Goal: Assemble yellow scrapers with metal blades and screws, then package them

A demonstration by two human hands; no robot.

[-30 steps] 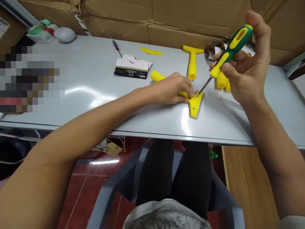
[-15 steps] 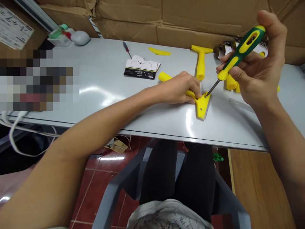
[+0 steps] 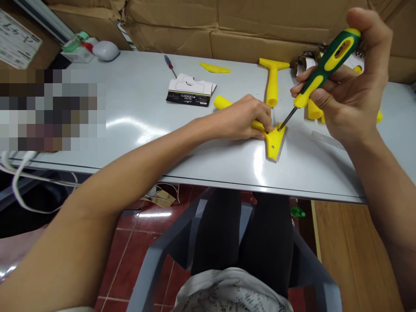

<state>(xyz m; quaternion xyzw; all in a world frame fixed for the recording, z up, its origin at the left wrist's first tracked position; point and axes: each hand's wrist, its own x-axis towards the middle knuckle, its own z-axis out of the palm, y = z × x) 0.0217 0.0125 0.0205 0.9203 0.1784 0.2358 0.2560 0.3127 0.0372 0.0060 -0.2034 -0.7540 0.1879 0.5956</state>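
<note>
My left hand [image 3: 248, 117] is closed around the handle of a yellow scraper [image 3: 274, 145], whose head lies on the table with a thin metal blade along its right edge. One screw shows in the head's lower part. Between the thumb and fingers of my right hand [image 3: 354, 86] is a green and yellow screwdriver [image 3: 320, 71]. It slants down to the left, its tip at the upper end of the scraper head; the contact point is too small to make out. A loose flat blade [image 3: 327, 140] lies under my right wrist.
Behind stand a yellow T-shaped scraper part [image 3: 273, 82], a flat yellow piece [image 3: 214, 68] and a black and white card package [image 3: 190, 92] beside a small screwdriver [image 3: 169, 65]. More yellow parts [image 3: 314, 112] lie behind my right hand. Cardboard [image 3: 175, 26] backs the table.
The whole view has shifted slightly. Both hands keep their grips, and the screwdriver tip stays at the same spot on the scraper head.
</note>
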